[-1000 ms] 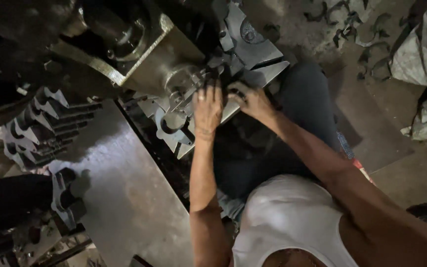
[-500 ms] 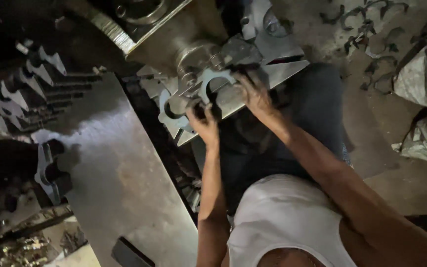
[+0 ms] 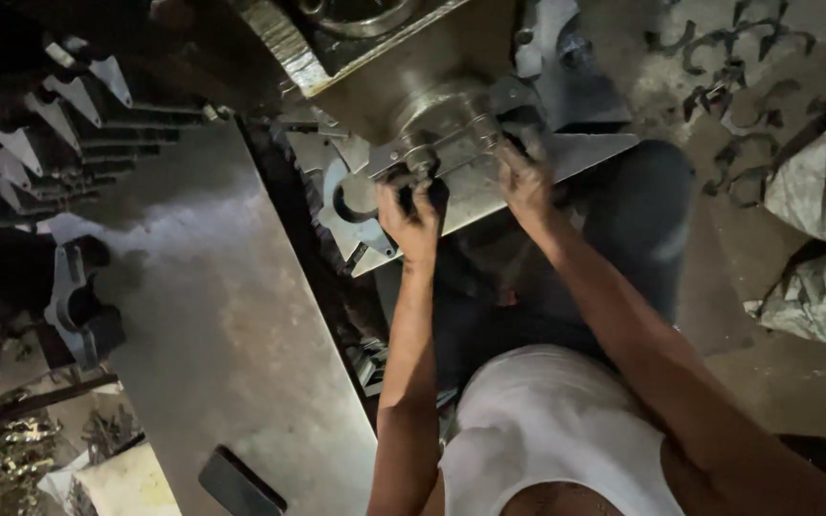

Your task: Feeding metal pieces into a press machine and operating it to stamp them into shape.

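My left hand (image 3: 413, 218) and my right hand (image 3: 526, 180) both grip a flat grey metal bracket (image 3: 437, 151) held against the round boss of a machine (image 3: 432, 100) in front of me. The left hand clasps the bracket's left end, the right hand its right end. Just below and left of the left hand lies another bracket with a half-round cutout (image 3: 348, 212), resting on the machine's plate.
A long steel plate (image 3: 222, 325) slopes down at the left. Rows of stacked brackets (image 3: 40, 124) stand at the far left, one lone bracket (image 3: 74, 301) beside the plate. Loose metal parts (image 3: 719, 76) and grey sacks (image 3: 824, 191) lie on the floor at right.
Both hands have lifted the bracket from the plate up against the machine's round boss. The view has shifted, so the machine now sits higher and closer.
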